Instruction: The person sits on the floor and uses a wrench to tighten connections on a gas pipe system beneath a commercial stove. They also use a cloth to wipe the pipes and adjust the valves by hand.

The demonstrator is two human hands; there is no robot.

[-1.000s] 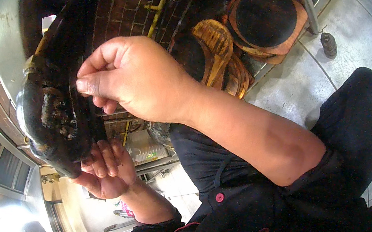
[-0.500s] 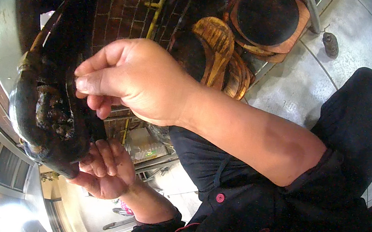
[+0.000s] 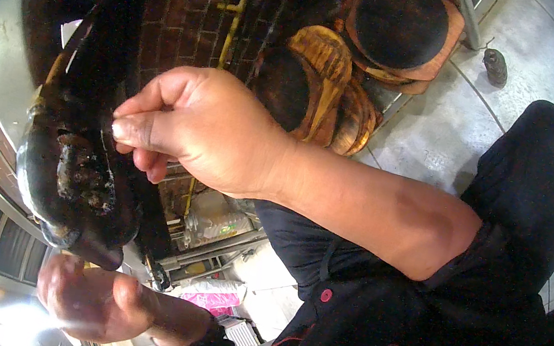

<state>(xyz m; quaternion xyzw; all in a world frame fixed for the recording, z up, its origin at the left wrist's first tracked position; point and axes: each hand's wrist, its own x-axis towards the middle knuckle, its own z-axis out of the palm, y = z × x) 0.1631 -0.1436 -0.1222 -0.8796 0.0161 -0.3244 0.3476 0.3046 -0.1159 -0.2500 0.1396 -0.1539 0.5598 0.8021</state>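
A blackened, glossy, rounded fitting (image 3: 53,172) with a crusted hollow hangs at the left, a yellowish tube (image 3: 56,70) rising from its top. My right hand (image 3: 197,127) reaches in from the right, thumb and index pinched at the fitting's inner edge. What they pinch is too small to make out. My left hand (image 3: 91,299) is curled just below the fitting, slightly blurred. Whether it holds anything is hidden.
A brick wall (image 3: 184,25) carries a yellow pipe (image 3: 235,19). Wooden boards with black round plates (image 3: 398,21) lean at the top. A small dark object (image 3: 494,66) stands on the tiled floor (image 3: 440,120). Stainless panels line the left side.
My left hand has left the fitting's lower end, moving down and leftward, and its fingers have curled. My right hand has shifted slightly downward, still pinched at the fitting.
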